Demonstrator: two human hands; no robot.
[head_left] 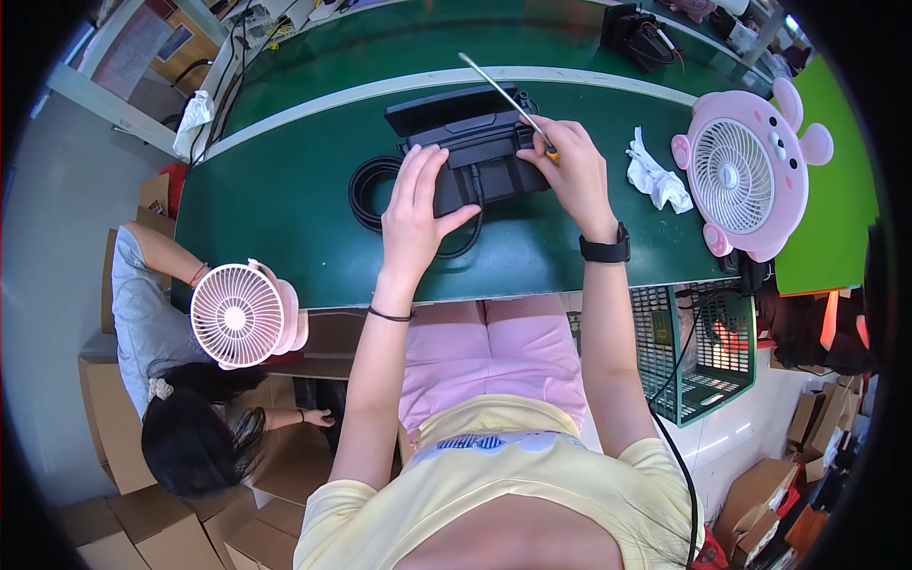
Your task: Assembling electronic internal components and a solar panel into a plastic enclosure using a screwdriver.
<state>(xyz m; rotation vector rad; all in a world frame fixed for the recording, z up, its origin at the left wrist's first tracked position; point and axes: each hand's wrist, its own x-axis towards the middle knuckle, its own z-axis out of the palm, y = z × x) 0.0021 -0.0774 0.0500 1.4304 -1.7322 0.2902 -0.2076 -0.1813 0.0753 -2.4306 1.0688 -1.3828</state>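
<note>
A black plastic device [493, 182] with a raised panel at its far side lies on the green table in front of me. A thin cable runs from its middle, and a coiled black ribbed cable [365, 193] rests at its left. My left hand [416, 202] grips the device's left side, thumb along the near edge. In my right hand [573, 171] is a screwdriver [503, 96], its orange-yellow handle mostly hidden and its metal shaft pointing up and left over the device. The right fingers also touch the device's right end.
A pink animal-shaped fan [746, 171] and crumpled tissue [657, 179] are at the right. A smaller pink fan [237, 315] is at the table's near left edge. There, another person [180, 332] bends over cardboard boxes [152, 527]. A green crate [703, 366] stands below, right.
</note>
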